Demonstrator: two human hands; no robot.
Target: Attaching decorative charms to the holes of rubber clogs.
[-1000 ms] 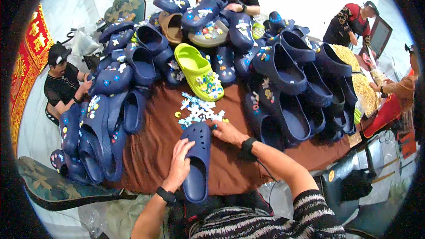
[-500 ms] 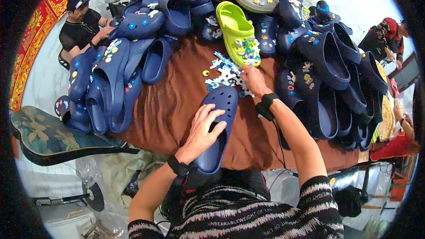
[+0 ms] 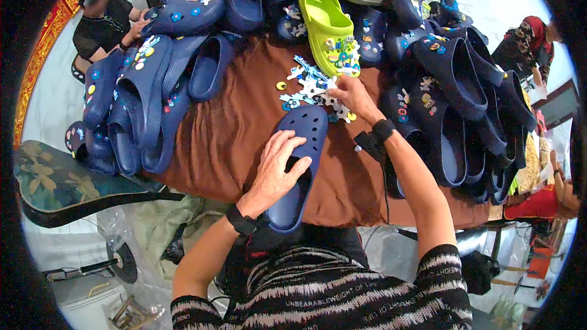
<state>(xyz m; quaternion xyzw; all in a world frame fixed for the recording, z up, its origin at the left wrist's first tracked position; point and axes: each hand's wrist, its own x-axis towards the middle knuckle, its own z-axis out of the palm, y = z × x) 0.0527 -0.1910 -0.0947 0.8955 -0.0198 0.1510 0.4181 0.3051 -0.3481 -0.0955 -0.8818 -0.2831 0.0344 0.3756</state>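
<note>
Here, near the centre of the frame, the left hand (image 3: 275,171) lies spread over the navy clog (image 3: 298,165), fingers curled on its inner edge and pressing it onto the brown tablecloth (image 3: 238,128); the heel end hangs past the table's near edge, partly hidden by the wrist. Just above centre, the right hand (image 3: 354,96) reaches into the scattered shoe charms (image 3: 309,88), fingertips pinched together, though what they pinch is too small to make out. A lime-green clog (image 3: 327,27) lies just beyond the charms. Heaps of navy clogs (image 3: 147,91) crowd the left, top and right, many cut off by the dark fisheye rim.
</note>
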